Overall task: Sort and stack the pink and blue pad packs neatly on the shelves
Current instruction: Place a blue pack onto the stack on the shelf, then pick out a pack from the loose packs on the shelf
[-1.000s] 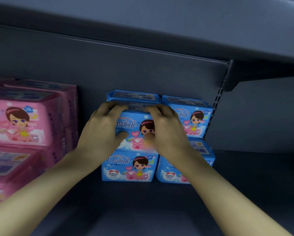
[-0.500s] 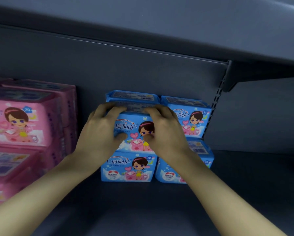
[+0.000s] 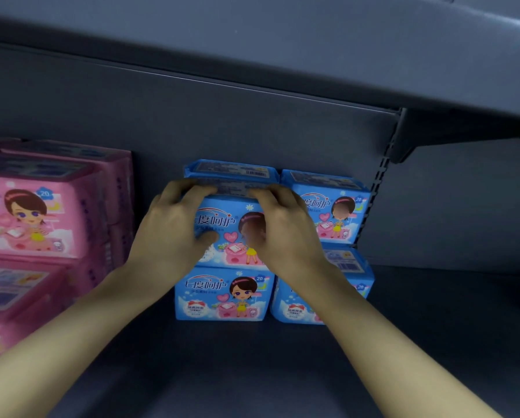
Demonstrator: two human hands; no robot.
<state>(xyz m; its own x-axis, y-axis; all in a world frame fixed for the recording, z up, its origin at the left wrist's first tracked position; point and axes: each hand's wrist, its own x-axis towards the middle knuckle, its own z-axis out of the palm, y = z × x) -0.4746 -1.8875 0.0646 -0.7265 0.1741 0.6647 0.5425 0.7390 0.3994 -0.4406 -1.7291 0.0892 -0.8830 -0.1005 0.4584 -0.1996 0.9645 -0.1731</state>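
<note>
The glossy blue plastic pad pack with a cartoon girl on its front sits on top of a matching lower blue pack, in the left column of a blue group towards the far middle of the shelf; its printed face points to the near side and its long axis runs left to right, level; another blue pack shows just behind its top edge, barcode side up; just to the right stand two more blue packs, one on the other, close against the left column; well to the left, apart from the blue ones, rises a stack of pink plastic pad packs bearing the same girl.

All rest on a dark grey metal shelf with a grey back panel, a slotted upright to the right and an upper grey shelf overhead.

The left hand grasps the pack's left end, fingers curled over the top edge and thumb on the front; the right hand grasps the right end in the same way.
</note>
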